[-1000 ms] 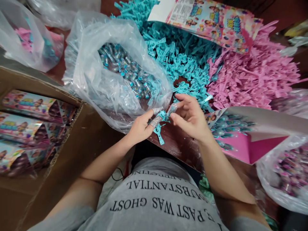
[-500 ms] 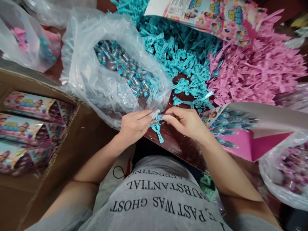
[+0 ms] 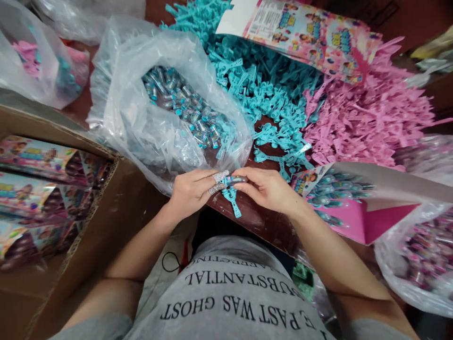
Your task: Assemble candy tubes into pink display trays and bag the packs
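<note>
Both hands had drawn together at the table's near edge (image 3: 264, 225), left hand (image 3: 191, 191) and right hand (image 3: 271, 189) pinching a teal wand (image 3: 231, 198) and small tube (image 3: 238, 179), hemmed by the clear bag (image 3: 141, 127).

Left hand (image 3: 193, 189) and right hand (image 3: 269, 189) meet fingertip to fingertip (left fingers taped), forearms angled inward.

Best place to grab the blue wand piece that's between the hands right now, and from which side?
Take the blue wand piece by its free handle end, which sticks out below both hands toward the body. Its upper end is covered by the left hand, which has taped fingertips, and the right hand, which presses a small tube onto it. So coming in from below, at the table edge, looks clearest.
</note>
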Demonstrator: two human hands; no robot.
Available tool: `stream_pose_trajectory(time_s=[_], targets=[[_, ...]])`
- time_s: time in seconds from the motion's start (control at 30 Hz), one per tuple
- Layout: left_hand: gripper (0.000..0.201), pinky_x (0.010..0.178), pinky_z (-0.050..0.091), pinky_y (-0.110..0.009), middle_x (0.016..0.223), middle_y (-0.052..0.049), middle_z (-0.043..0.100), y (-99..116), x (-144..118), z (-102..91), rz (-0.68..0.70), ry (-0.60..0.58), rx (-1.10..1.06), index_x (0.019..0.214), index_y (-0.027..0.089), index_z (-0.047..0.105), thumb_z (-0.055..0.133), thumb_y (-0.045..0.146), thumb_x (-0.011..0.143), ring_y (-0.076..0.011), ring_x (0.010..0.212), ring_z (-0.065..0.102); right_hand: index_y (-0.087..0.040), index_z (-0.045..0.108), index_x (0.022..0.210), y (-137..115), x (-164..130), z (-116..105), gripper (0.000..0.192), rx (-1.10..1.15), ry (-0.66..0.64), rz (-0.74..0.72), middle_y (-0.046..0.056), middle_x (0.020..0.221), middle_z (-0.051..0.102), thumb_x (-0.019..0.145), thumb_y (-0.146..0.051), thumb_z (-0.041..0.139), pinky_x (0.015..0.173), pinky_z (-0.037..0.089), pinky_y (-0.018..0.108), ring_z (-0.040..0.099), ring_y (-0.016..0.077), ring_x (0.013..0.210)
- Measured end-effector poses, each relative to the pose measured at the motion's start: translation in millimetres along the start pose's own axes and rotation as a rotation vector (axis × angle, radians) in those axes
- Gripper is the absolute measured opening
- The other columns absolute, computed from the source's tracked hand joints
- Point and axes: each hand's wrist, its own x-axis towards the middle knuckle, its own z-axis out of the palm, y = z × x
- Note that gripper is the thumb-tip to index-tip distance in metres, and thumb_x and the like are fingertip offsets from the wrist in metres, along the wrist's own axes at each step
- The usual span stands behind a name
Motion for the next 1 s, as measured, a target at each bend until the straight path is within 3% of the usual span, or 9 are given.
stream_pose_trajectory(time_s=[0.13, 0.2, 0.33, 0.47, 0.6, 0.67, 0.73, 0.83, 1.0], targets=[[0.027, 0.076, 0.063, -0.031, 0.120, -0.007, 0.083, 4.5, 1.5, 1.9, 0.102, 0.033, 0.130, 0.115, 0.022, 0.079, 0.056, 0.015, 0.102, -0.0173, 0.083, 0.077, -0.018, 0.071, 0.086, -1.0, 4.4, 4.3, 0.047, 0.133, -0.067, 0.174, -0.001, 0.068, 0.070, 0.111, -0.053, 0.050, 0.062, 0.043, 0.024, 0.058, 0.0100, 0.058], [0.027, 0.075, 0.062, -0.032, 0.120, -0.008, 0.083, 5.5, 0.0, 2.2, 0.113, 0.062, 0.154, 0.115, 0.020, 0.078, 0.057, 0.012, 0.101, -0.0181, 0.083, 0.076, -0.018, 0.071, 0.082, -2.1, 5.2, 8.0, 0.056, 0.194, -0.057, 0.248, -0.001, 0.064, 0.068, 0.111, -0.058, 0.045, 0.060, 0.042, 0.025, 0.056, 0.0094, 0.054], [0.035, 0.085, 0.064, -0.032, 0.120, -0.010, 0.082, 0.5, -10.9, -1.2, -0.015, 0.121, 0.136, 0.121, 0.018, 0.077, 0.053, 0.008, 0.099, -0.0203, 0.095, 0.078, -0.022, 0.072, 0.125, -3.3, 10.8, 9.9, 0.046, 0.115, 0.058, 0.173, 0.003, 0.101, 0.078, 0.098, -0.059, 0.070, 0.063, 0.046, 0.026, 0.060, 0.0104, 0.063], [0.028, 0.093, 0.061, -0.030, 0.117, -0.008, 0.081, -2.3, -27.7, -3.6, -0.254, 0.179, 0.018, 0.114, 0.019, 0.078, 0.054, 0.014, 0.101, -0.0202, 0.104, 0.076, -0.024, 0.075, 0.113, 2.8, 42.7, 14.6, 0.039, 0.036, 0.024, 0.150, 0.000, 0.093, 0.078, 0.108, -0.056, 0.054, 0.071, 0.048, 0.027, 0.066, 0.0131, 0.071], [0.026, 0.067, 0.055, -0.021, 0.077, 0.000, 0.069, 3.9, -33.9, 1.5, -0.652, 0.332, -0.312, 0.098, 0.019, 0.073, 0.056, 0.037, 0.108, -0.0126, 0.069, 0.065, -0.022, 0.068, 0.136, 16.3, 103.1, 43.9, 0.038, -0.242, -0.015, 0.335, 0.010, 0.135, 0.072, 0.106, -0.042, 0.057, 0.094, 0.053, 0.036, 0.071, 0.0255, 0.113], [0.028, 0.068, 0.055, -0.021, 0.076, 0.001, 0.067, 7.6, -30.4, 3.5, -0.735, 0.366, -0.451, 0.104, 0.019, 0.072, 0.062, 0.045, 0.104, -0.0126, 0.069, 0.064, -0.021, 0.069, 0.135, 20.4, 126.8, 60.5, 0.036, -0.286, -0.050, 0.370, 0.013, 0.142, 0.068, 0.102, -0.035, 0.061, 0.097, 0.054, 0.040, 0.068, 0.0302, 0.123], [0.034, 0.080, 0.059, -0.026, 0.088, -0.002, 0.074, 10.7, -24.4, 2.9, -0.741, 0.357, -0.506, 0.109, 0.018, 0.073, 0.075, 0.048, 0.095, -0.0165, 0.083, 0.070, -0.022, 0.067, 0.134, 20.2, 133.3, 68.5, 0.035, -0.264, -0.042, 0.366, 0.013, 0.142, 0.068, 0.103, -0.032, 0.057, 0.098, 0.054, 0.041, 0.066, 0.0303, 0.126], [0.036, 0.089, 0.060, -0.031, 0.097, -0.004, 0.079, 14.4, -15.5, -2.0, -0.758, 0.318, -0.545, 0.104, 0.017, 0.076, 0.085, 0.047, 0.086, -0.0198, 0.093, 0.073, -0.022, 0.061, 0.140, 14.6, 101.9, 58.1, 0.037, -0.199, 0.042, 0.304, 0.011, 0.137, 0.070, 0.105, -0.030, 0.054, 0.101, 0.054, 0.039, 0.067, 0.0267, 0.123], [0.033, 0.084, 0.061, -0.031, 0.096, -0.004, 0.082, 23.6, -1.1, -0.3, -0.766, 0.115, -0.721, 0.100, 0.019, 0.082, 0.089, 0.046, 0.083, -0.0194, 0.086, 0.073, -0.027, 0.064, 0.141, 4.0, -4.3, 16.0, 0.033, -0.034, 0.130, -0.035, 0.008, 0.122, 0.070, 0.110, -0.033, 0.053, 0.092, 0.058, 0.036, 0.069, 0.0206, 0.105]])
